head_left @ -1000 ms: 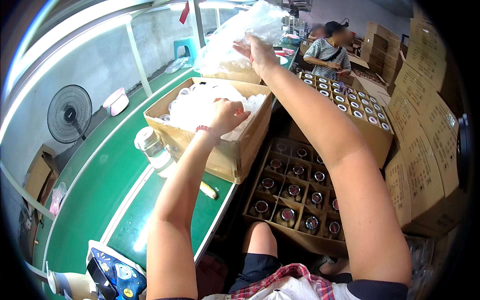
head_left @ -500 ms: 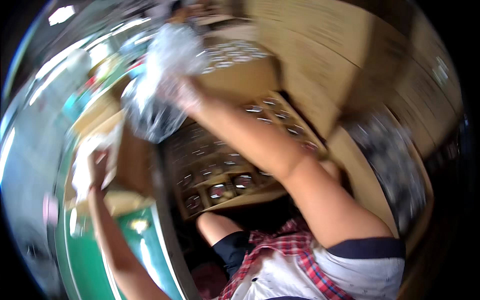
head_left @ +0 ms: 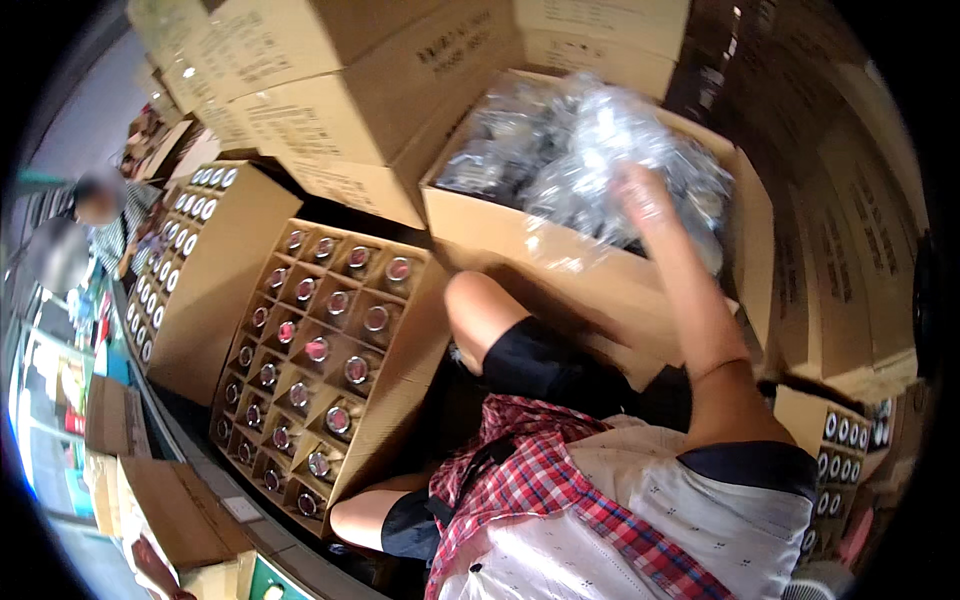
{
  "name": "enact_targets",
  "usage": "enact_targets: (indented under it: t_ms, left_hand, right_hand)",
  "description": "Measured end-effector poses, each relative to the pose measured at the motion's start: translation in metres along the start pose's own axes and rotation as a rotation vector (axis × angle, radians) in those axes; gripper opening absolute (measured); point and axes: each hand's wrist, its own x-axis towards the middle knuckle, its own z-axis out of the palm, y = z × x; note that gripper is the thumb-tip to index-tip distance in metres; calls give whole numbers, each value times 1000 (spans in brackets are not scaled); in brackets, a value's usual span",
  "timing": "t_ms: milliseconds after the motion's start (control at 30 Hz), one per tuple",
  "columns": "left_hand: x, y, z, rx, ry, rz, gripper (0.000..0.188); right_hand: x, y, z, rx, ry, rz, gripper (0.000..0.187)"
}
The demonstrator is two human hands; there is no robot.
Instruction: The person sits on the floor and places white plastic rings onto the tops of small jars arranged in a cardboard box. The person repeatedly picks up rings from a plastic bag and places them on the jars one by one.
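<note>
My right hand (head_left: 640, 195) reaches over a large cardboard box at the far right of centre, its fingers closed on a crumpled clear plastic bag (head_left: 610, 125). Below that bag, the box (head_left: 540, 240) is filled with grey-looking items in clear plastic. At the lower left edge, my left hand (head_left: 152, 566) is by a small opened carton (head_left: 185, 510); its fingers are too dark and cut off to read. Between my two arms stands a divided carton (head_left: 395, 370) with several round-topped containers (head_left: 317, 348) in its cells, silvery rimmed with reddish centres.
Stacked cardboard cartons (head_left: 400, 80) rise behind the boxes. A carton of white-topped containers (head_left: 200, 300) stands at the left, and another (head_left: 800, 425) at the lower right. A person (head_left: 125, 215) is at the far left. A green work surface (head_left: 270, 580) lies at the bottom left.
The view has swung to the right. My right hand has moved with the clear plastic bag from above the small carton and bench over to the large box. My left hand remains by the small carton.
</note>
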Motion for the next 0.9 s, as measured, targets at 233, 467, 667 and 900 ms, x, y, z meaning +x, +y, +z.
enact_targets:
  t_ms: [233, 467, 667, 900]
  left_hand:
    - [-26, 3, 22, 39, 325, 97, 25]
    - [-43, -2, 34, -20, 560, 156, 21]
    - [-48, 20, 25, -363, 502, -237, 46]
    - [-53, 112, 20, 594, 386, -353, 99]
  right_hand:
    - [47, -47, -255, -980, 436, -480, 23]
    - [73, 14, -346, -2114, -430, -327, 21]
    - [153, 48, -268, -2166, -590, -644, 17]
    - [172, 61, -222, -2123, -585, -523, 16]
